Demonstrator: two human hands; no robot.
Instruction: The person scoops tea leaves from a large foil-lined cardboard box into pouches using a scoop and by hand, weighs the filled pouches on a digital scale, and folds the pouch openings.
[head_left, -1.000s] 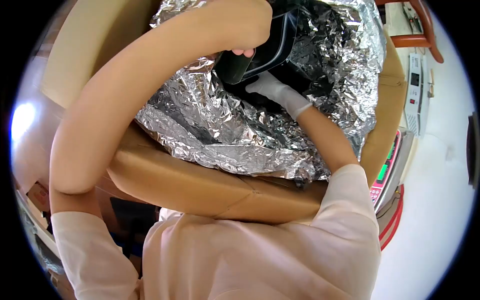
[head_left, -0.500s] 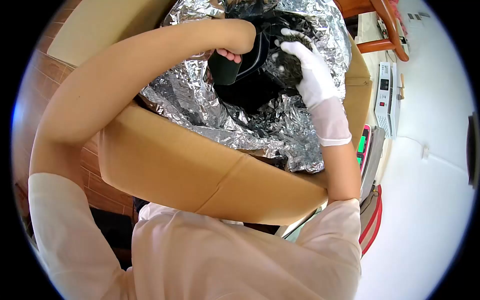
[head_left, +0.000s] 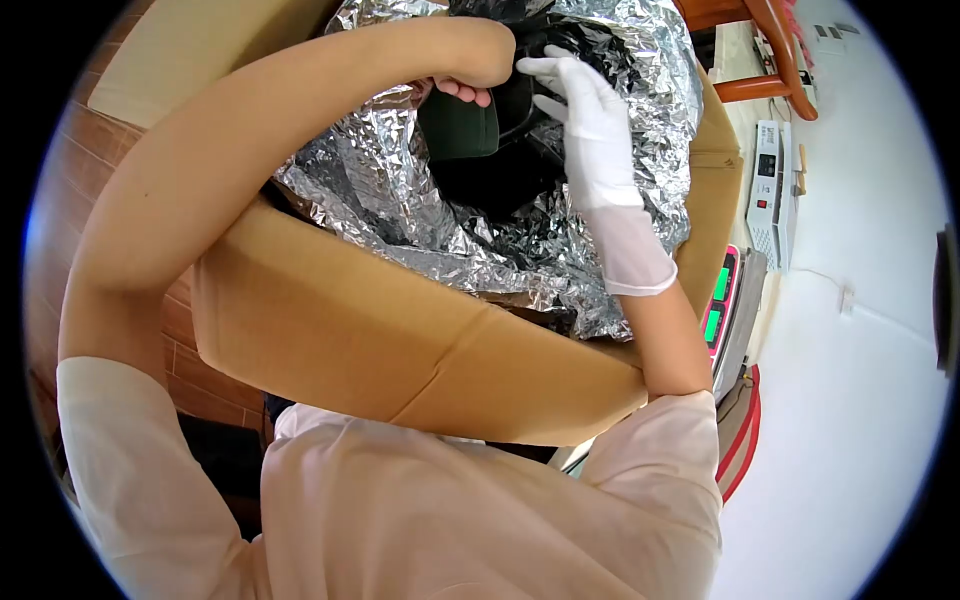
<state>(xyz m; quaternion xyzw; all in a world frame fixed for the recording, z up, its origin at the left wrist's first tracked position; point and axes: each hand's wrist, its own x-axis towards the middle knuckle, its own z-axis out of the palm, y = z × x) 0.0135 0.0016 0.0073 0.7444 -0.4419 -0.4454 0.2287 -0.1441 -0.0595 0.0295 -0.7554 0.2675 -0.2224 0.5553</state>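
My left hand [head_left: 465,80], bare, is bent over at the wrist with its fingers curled around the edge of a dark green, flat-sided scoop-like container [head_left: 458,125]. The wrist hides part of the grip. My right hand [head_left: 585,110] wears a white glove and hovers just right of the container's black inside [head_left: 515,100], thumb and fingers apart and pointing left. Both hands are over the mouth of a crinkled silver foil bag [head_left: 370,195], whose dark opening [head_left: 495,180] shows below them.
A large cardboard box [head_left: 400,330] surrounds the foil bag, its front wall against my body. To the right stand a scale with green displays [head_left: 716,305], a white appliance [head_left: 768,195] and a wooden chair [head_left: 765,88]. Brown tiles [head_left: 200,350] show at left.
The dark, leafy clump that was under my right hand no longer shows there. My right hand has moved left and up toward the container, which my left hand has raised slightly.
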